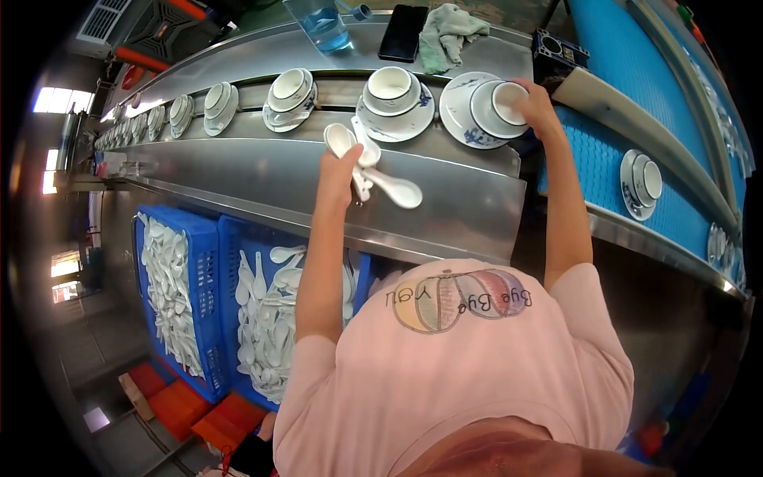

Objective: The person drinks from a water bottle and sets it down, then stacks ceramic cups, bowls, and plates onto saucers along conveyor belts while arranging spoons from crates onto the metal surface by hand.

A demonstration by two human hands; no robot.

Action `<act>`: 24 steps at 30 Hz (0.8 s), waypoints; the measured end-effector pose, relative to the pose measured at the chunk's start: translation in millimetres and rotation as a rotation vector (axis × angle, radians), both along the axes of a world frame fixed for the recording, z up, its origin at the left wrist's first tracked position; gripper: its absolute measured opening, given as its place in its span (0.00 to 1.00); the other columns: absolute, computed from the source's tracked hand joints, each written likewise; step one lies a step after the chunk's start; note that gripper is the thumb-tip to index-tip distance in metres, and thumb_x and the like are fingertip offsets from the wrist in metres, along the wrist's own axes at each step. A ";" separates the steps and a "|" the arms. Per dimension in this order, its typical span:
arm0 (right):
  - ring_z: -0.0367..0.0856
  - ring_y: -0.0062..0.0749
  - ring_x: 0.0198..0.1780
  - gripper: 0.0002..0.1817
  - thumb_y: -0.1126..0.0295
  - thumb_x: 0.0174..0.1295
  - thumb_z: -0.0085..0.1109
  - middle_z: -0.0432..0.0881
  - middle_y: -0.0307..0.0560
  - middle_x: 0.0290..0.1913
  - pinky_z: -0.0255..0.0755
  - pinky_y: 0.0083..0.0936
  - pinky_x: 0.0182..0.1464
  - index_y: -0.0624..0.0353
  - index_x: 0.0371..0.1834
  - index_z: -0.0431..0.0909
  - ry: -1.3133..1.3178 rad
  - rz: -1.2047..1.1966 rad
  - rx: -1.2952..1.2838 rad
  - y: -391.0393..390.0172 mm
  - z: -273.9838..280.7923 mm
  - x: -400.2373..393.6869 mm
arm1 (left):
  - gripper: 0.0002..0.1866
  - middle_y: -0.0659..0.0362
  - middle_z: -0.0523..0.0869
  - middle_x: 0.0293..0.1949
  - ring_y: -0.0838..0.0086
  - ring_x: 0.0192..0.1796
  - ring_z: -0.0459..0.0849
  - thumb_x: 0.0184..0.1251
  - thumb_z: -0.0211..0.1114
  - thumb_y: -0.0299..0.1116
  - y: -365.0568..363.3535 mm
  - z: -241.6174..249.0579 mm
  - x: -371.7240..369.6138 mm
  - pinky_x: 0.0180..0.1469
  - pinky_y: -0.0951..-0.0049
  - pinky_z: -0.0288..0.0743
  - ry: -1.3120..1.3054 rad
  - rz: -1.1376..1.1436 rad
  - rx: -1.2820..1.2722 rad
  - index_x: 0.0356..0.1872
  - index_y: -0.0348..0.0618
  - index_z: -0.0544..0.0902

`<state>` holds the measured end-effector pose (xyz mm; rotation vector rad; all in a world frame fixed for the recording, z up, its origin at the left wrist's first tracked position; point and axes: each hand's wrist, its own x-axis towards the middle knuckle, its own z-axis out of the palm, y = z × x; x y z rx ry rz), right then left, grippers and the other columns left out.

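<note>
My left hand (340,173) is closed around several white spoons (397,191) that fan out above the steel counter. Their bowls point in different directions. The fingers of my right hand (536,111) grip the rim of a small white cup (510,103), which sits in a bowl (483,110) on a blue-patterned plate (457,103). Just left of that set is another plate (417,119) with a bowl and cup stacked on it, near the spoons.
More stacked dish sets (290,99) line the steel counter (238,171) to the left. Blue crates (208,318) of spoons stand below. A jug (324,33), phone (403,33) and cloth (447,36) lie beyond. At right, a blue conveyor (592,151) carries dishes (642,183).
</note>
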<state>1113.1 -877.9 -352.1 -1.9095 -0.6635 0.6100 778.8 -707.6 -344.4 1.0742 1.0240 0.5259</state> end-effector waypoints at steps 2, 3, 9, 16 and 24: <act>0.80 0.36 0.43 0.24 0.81 0.41 0.47 0.82 0.54 0.41 0.71 0.27 0.46 0.65 0.47 0.76 -0.052 -0.001 -0.005 -10.4 3.8 -10.2 | 0.11 0.57 0.81 0.29 0.74 0.27 0.80 0.58 0.61 0.27 4.0 -3.6 11.8 0.27 0.75 0.74 -0.015 0.049 -0.004 0.39 0.32 0.76; 0.79 0.33 0.40 0.24 0.79 0.43 0.48 0.81 0.52 0.40 0.72 0.25 0.44 0.65 0.48 0.75 -0.072 0.030 0.010 -14.0 4.3 -13.6 | 0.09 0.56 0.80 0.28 0.74 0.26 0.80 0.58 0.61 0.27 6.6 -2.3 15.3 0.26 0.74 0.74 -0.011 0.015 0.002 0.38 0.33 0.75; 0.76 0.24 0.38 0.20 0.67 0.58 0.54 0.81 0.46 0.40 0.71 0.22 0.42 0.62 0.53 0.73 -0.138 0.066 0.017 -71.1 50.0 -17.9 | 0.09 0.58 0.78 0.23 0.76 0.19 0.77 0.55 0.62 0.25 -7.6 21.1 12.9 0.20 0.76 0.71 0.140 -0.085 0.116 0.34 0.35 0.72; 0.75 0.42 0.52 0.23 0.76 0.51 0.52 0.77 0.54 0.51 0.66 0.31 0.56 0.58 0.55 0.73 -1.005 -0.390 -0.506 -228.3 69.9 84.2 | 0.16 0.55 0.79 0.25 0.77 0.20 0.76 0.51 0.67 0.31 -35.2 47.3 17.8 0.20 0.76 0.70 0.302 -0.317 0.308 0.38 0.35 0.74; 0.76 0.41 0.51 0.27 0.72 0.45 0.56 0.78 0.52 0.49 0.66 0.30 0.54 0.59 0.55 0.73 -0.225 -0.241 -0.514 -259.0 2.6 120.4 | 0.19 0.50 0.82 0.32 0.62 0.34 0.82 0.47 0.69 0.31 -93.9 -11.6 80.5 0.39 0.68 0.73 0.524 -0.582 0.849 0.41 0.37 0.75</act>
